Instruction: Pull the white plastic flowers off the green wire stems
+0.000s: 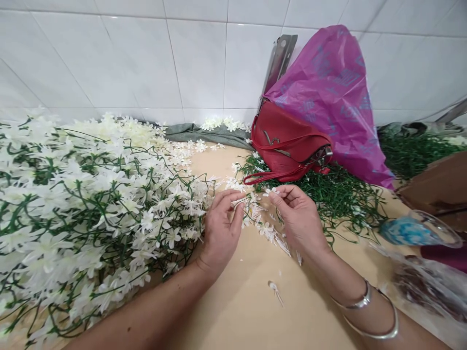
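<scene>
My left hand (222, 231) is closed in a pinch over the middle of the table, on what looks like a thin green plastic stem (249, 203). Between the thumb and fingers of my right hand (301, 218) is a small white artificial flower (271, 192). Both hands are close together but apart. Under and between them lie loose white petals and thin white flower centres (272, 234). A big heap of white artificial flowers on green stems (146, 209) spreads beside my left hand. Bare green stems (339, 194) are piled beyond my right hand.
A red handbag (288, 141) leans at the back against a pink plastic bag (328, 82). White tiles (200, 63) line the wall. To the right are a clear container with blue contents (412, 231) and a clear plastic bag (426, 282). One loose piece (275, 291) lies on the tan tabletop (233, 306).
</scene>
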`<state>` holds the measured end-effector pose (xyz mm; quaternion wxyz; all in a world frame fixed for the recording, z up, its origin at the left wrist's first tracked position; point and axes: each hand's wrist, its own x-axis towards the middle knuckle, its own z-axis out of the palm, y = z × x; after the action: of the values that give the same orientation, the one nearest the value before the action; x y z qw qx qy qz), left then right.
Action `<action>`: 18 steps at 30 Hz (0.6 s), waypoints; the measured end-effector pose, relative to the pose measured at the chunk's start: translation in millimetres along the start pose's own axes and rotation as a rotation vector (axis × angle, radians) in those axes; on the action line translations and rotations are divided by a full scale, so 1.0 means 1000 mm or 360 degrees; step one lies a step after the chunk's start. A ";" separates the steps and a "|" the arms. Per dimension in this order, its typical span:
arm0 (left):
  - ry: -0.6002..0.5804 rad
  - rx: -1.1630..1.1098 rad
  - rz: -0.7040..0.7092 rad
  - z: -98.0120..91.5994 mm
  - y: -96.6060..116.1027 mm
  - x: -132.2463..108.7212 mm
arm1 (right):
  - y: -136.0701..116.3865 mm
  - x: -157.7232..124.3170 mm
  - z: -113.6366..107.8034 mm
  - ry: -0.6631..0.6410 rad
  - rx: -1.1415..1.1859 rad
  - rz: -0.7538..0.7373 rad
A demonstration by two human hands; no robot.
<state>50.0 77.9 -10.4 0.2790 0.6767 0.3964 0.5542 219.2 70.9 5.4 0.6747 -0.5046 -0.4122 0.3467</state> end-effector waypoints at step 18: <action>0.0078 -0.0396 -0.0268 -0.001 0.003 0.001 | -0.002 0.003 -0.002 -0.0141 0.0289 0.0227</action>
<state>50.1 77.0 -7.1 0.3965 0.5875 0.3867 0.5900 222.5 72.0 7.3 0.6724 -0.4535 -0.3716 0.4518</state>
